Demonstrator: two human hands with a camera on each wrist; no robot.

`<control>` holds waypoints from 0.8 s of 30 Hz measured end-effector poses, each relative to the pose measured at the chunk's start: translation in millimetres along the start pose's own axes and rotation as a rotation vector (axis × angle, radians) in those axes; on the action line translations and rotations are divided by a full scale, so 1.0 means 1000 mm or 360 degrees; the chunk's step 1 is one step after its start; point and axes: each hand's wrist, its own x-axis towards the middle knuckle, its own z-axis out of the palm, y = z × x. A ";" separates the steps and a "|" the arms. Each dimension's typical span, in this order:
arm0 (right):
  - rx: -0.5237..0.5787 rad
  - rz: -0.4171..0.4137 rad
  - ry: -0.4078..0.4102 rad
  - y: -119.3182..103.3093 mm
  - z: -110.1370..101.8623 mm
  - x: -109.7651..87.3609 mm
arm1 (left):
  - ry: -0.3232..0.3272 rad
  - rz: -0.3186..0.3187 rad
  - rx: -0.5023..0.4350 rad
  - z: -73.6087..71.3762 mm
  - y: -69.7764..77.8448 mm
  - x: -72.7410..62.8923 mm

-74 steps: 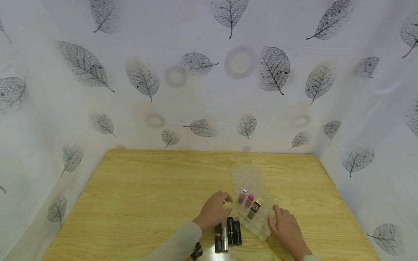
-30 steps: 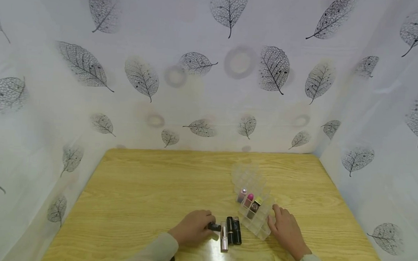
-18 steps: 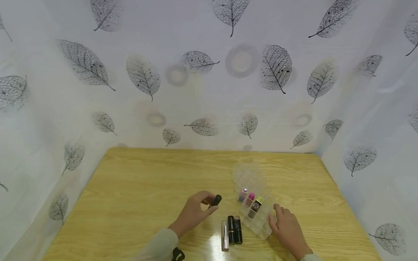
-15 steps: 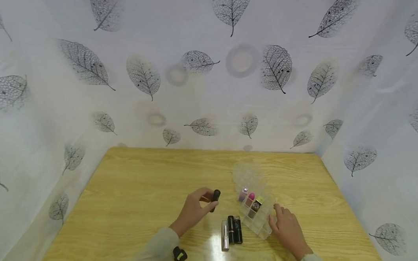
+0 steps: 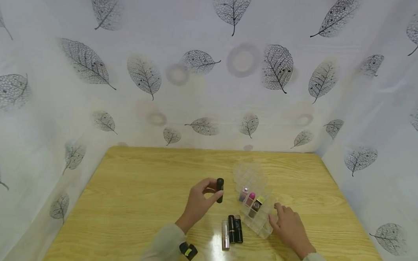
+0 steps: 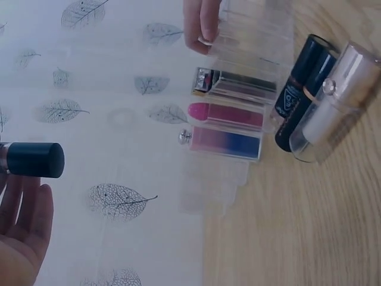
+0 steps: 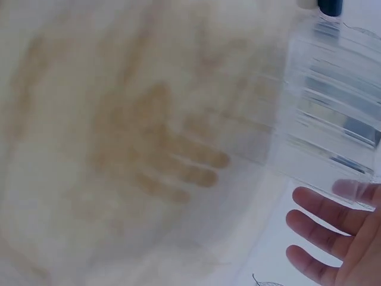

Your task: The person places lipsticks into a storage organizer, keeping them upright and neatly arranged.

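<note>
My left hand (image 5: 197, 203) pinches a black lipstick tube (image 5: 220, 184) between thumb and fingers, upright above the table and left of the clear organizer. In the left wrist view the tube's black end (image 6: 38, 159) points right, past the curled fingers. My right hand (image 5: 292, 229) rests at the right side of the clear compartment organizer (image 5: 260, 226), fingers extended along its wall. Standing in its far-left compartments are a pink lipstick (image 6: 229, 114), a purple-blue tube with a silver knob (image 6: 226, 142) and a dark tube (image 6: 241, 84).
Side by side on the wooden table (image 5: 149, 182), left of the organizer, lie a silver tube (image 5: 225, 238) and two black tubes, one in the middle (image 5: 231, 229) and one on the right (image 5: 238, 231). A leaf-print curtain (image 5: 196, 94) surrounds the table's back and sides.
My left hand has picked up the leftmost black lipstick tube from the row, lifted it forward and turned it upright. My right hand stays at the organizer.
</note>
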 end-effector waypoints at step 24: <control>0.0535 -0.0636 0.0701 -0.100 -0.071 0.033 | -0.0050 0.0145 0.0015 0.008 0.046 0.009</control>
